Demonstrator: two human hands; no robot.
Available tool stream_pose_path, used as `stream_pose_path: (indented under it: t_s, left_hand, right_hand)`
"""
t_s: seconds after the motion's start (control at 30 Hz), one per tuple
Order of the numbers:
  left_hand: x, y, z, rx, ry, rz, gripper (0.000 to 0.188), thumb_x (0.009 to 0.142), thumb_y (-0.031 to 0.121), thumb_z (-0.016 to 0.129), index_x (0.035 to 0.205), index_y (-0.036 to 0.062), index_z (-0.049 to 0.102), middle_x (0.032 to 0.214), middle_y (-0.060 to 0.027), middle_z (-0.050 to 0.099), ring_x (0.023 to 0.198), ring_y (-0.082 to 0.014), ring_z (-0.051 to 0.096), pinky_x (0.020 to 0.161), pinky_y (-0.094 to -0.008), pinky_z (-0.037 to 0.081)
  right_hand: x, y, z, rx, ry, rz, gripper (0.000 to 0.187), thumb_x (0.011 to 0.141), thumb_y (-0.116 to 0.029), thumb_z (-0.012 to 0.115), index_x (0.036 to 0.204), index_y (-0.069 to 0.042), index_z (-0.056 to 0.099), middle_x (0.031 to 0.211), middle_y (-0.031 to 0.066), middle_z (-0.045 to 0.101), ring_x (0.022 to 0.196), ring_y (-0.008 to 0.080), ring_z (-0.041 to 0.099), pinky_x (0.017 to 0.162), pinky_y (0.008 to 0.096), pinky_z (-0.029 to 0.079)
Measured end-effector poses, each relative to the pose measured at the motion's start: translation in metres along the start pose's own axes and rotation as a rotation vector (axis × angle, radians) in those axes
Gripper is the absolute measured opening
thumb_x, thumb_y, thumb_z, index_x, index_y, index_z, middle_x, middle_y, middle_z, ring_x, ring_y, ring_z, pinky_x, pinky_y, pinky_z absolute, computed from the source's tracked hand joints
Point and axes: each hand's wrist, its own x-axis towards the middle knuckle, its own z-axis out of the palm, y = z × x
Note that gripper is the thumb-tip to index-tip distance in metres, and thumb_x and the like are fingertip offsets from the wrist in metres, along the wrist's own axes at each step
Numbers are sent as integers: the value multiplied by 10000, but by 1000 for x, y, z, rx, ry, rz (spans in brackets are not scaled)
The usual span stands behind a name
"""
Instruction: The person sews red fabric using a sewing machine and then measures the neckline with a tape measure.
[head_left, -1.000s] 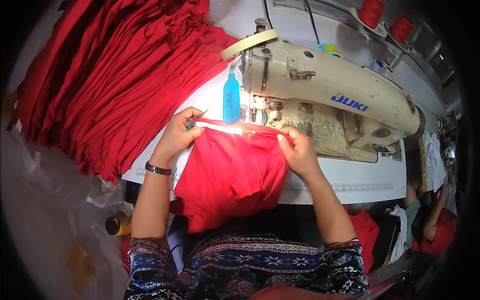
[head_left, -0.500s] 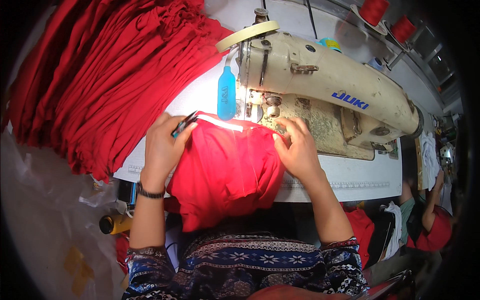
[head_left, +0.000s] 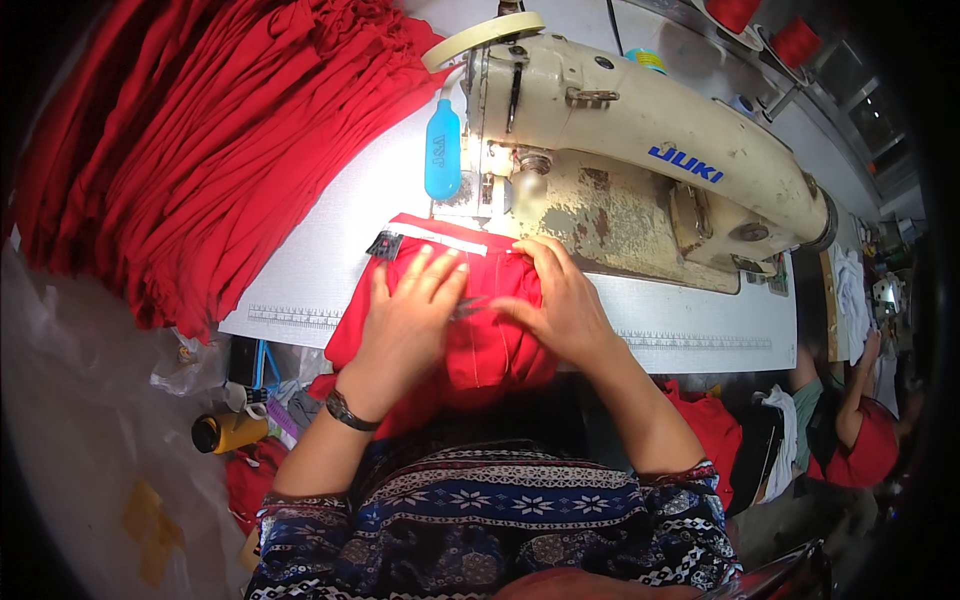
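Observation:
A red garment (head_left: 470, 350) lies bunched at the table's front edge, with a white tape strip (head_left: 440, 237) and a black label (head_left: 385, 244) along its far edge. My left hand (head_left: 408, 315) rests on the cloth, fingers stretched forward. Thin metal blades, apparently of thread snips (head_left: 470, 306), stick out beside it; their handle is hidden by the hand. At the garment's right side my right hand (head_left: 565, 305) grips the cloth, fingers at the far edge and thumb lower down. Beyond stands the sewing machine (head_left: 620, 110), its needle area lit and apart from the cloth.
A large heap of red fabric pieces (head_left: 220, 130) covers the table's left. From the machine head hang a blue tag-like piece (head_left: 442, 150) and a cream tape roll (head_left: 480, 40). Red thread cones (head_left: 795, 46) stand at back right. Another person's red sleeve (head_left: 868, 445) shows at far right.
My left hand has moved right and nearer, from the garment's far left corner onto its middle. The black label now shows there. The garment sits slightly apart from the needle area.

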Motion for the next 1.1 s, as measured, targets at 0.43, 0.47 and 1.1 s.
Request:
stream_pose_path:
  t_s: [0.43,0.47,1.1]
  left_hand:
    - [-8,29,17,35,18,104,503,955,254,614,1442,160,530,1494,-87,482,1414,-342,422,1049,-749,269]
    - [-8,29,17,36,17,105,505,955,254,614,1443,160,529,1497,-87,479,1414,-343,422,1050,-750,268]
    - [-11,28,21,-4,83,115,514,912,164,627,1419,157,547,1402,-131,497,1400,-341,437,1052,-733,282]
  right_hand:
    - [32,33,-15,-290,106,197,112,920,-113,650,917,-2,660,1062,149,639,962,358,650,797,448,535]
    - [34,41,-22,-363,152,281,110,924,-108,642,914,1,654,1064,154,639,975,362,647,801,450,536]
    - [39,43,-9,-220,167,212,168,939,-192,641,920,-25,651,987,183,656,920,367,639,811,471,499]
